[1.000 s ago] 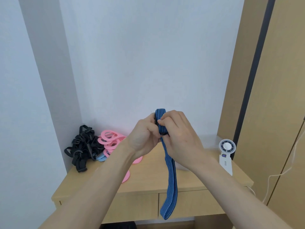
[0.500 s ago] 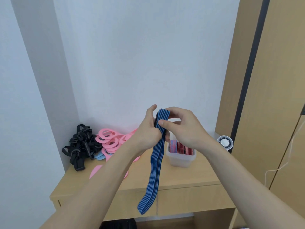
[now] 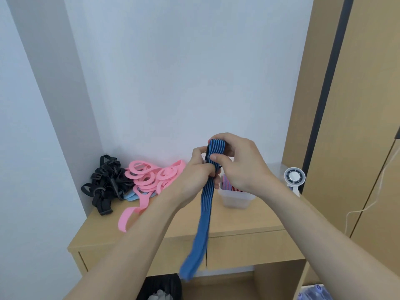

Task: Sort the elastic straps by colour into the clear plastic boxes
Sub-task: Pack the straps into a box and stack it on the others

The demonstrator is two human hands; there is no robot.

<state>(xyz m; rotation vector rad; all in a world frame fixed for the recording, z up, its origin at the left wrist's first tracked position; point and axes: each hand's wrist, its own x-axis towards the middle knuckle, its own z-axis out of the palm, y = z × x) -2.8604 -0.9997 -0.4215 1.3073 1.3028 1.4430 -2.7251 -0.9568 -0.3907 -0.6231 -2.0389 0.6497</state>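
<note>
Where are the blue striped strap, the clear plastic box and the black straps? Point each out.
blue striped strap [image 3: 207,198]: head view, on its hanging middle stretch.
clear plastic box [image 3: 234,200]: head view, on its front wall.
black straps [image 3: 106,180]: head view, middle of the pile.

**Soft, even light; one strap end blurred**

The scene was bright and evenly lit, with a cool bluish cast on the white wall [image 3: 173,72]. Shadows were faint and soft-edged, deepest under the desk [image 3: 249,217]. The hanging lower end of the blue strap [image 3: 204,213] was smeared by motion blur, while its upper part was sharp. The wardrobe [image 3: 357,126] edges leaned with wide-angle distortion.
</note>
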